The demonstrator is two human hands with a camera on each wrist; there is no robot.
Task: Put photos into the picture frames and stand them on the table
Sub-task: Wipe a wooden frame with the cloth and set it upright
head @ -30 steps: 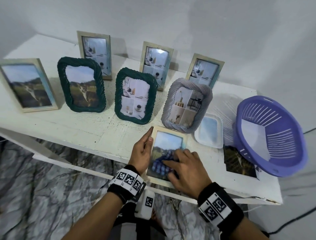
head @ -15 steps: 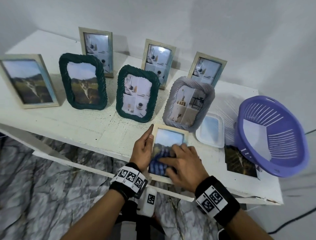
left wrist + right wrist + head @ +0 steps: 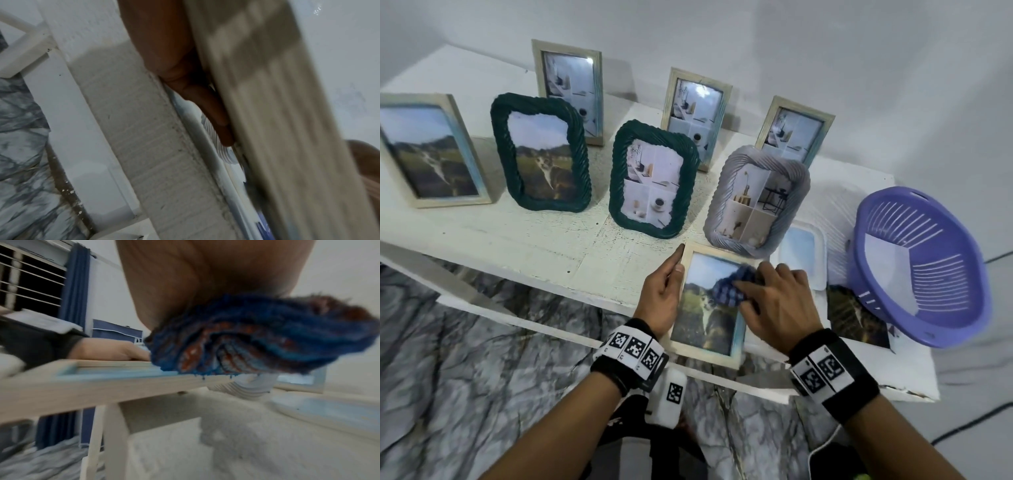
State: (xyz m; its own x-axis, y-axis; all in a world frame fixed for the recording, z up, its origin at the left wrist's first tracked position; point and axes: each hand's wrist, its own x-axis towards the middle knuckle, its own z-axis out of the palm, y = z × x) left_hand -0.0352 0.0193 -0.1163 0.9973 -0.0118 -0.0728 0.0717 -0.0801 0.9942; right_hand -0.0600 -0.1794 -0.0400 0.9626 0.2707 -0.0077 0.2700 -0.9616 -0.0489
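Glass front makes the pale wooden rectangular picture frame [image 3: 709, 308], lying at the white table's [image 3: 517, 240] six o'clock edge, rigid yet breakable. Left hand [image 3: 661, 294] braces its nine o'clock rail with straight fingers; right hand [image 3: 777, 301] presses a bunched blue cloth [image 3: 732, 284] onto the glass. Lift by the side rails.

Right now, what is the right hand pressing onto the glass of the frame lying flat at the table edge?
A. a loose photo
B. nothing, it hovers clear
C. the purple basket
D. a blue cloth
D: the right hand holds a bunched blue cloth against the glass of the flat wooden frame, while the left hand steadies the frame's left edge.
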